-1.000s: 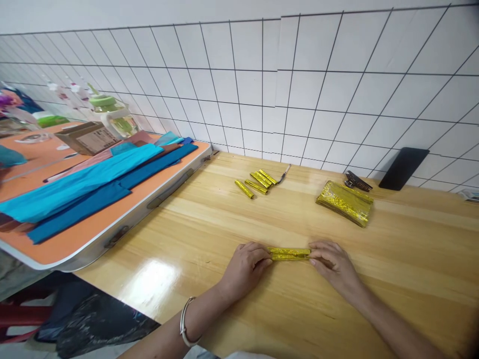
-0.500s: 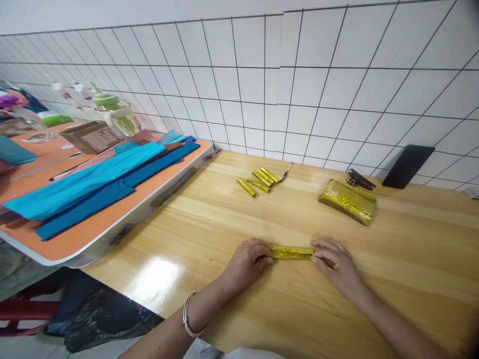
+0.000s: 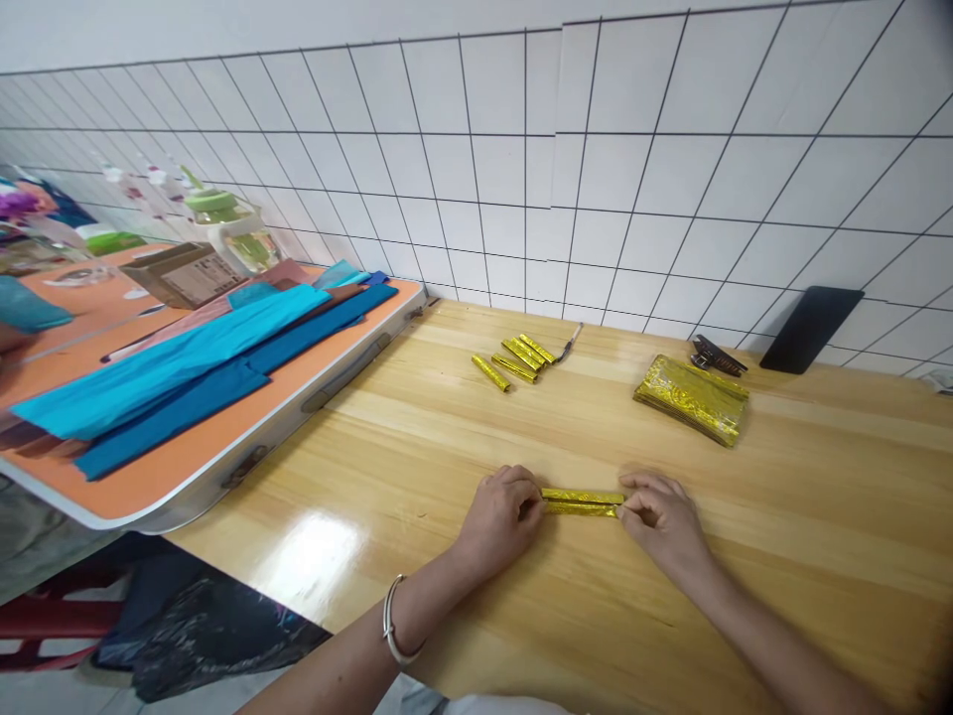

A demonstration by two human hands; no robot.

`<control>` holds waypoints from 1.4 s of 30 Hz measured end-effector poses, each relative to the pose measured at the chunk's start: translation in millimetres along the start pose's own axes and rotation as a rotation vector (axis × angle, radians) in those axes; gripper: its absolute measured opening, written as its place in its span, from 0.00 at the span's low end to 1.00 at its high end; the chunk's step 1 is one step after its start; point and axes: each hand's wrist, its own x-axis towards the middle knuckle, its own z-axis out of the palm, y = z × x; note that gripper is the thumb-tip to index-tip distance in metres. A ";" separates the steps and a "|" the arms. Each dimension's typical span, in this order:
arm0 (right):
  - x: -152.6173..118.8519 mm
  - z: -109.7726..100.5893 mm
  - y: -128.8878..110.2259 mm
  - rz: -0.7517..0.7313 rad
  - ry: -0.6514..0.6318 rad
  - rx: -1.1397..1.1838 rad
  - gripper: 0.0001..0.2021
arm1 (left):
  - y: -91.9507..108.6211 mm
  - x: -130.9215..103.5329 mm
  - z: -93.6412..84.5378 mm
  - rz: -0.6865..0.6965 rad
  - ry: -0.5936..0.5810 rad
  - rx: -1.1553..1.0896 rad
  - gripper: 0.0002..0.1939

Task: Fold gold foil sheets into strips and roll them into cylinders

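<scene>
A narrow folded strip of shiny gold foil (image 3: 582, 500) lies crosswise on the wooden table, with a dark lengthwise gap between its two folded edges. My left hand (image 3: 502, 521) pinches its left end, fingers closed. At the right end, the thumb and fingers of my right hand (image 3: 662, 516) grip the foil. Both fingertips cover the ends of the strip. Farther back lie several small folded gold foil strips (image 3: 519, 359), beside a thin pen-like tool (image 3: 570, 343). To the right rests a stack of flat gold foil sheets (image 3: 692, 399).
A black hair clip (image 3: 716, 356) sits behind the stack, and a black phone-like slab (image 3: 811, 330) leans on the tiled wall. On the left, an orange-topped folding table (image 3: 223, 422) bears blue paper strips (image 3: 179, 357), a cardboard box (image 3: 183, 273) and a green-lidded bottle (image 3: 242, 233).
The near edge of the foil has been folded inward, so the strip now shows two long folds with a gap between. My left hand has shifted slightly right and closed more tightly.
</scene>
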 end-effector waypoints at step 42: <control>-0.8 2.8 1.3 -0.004 0.001 -0.060 0.03 | 2.5 -0.4 -2.8 -0.068 0.000 0.028 0.07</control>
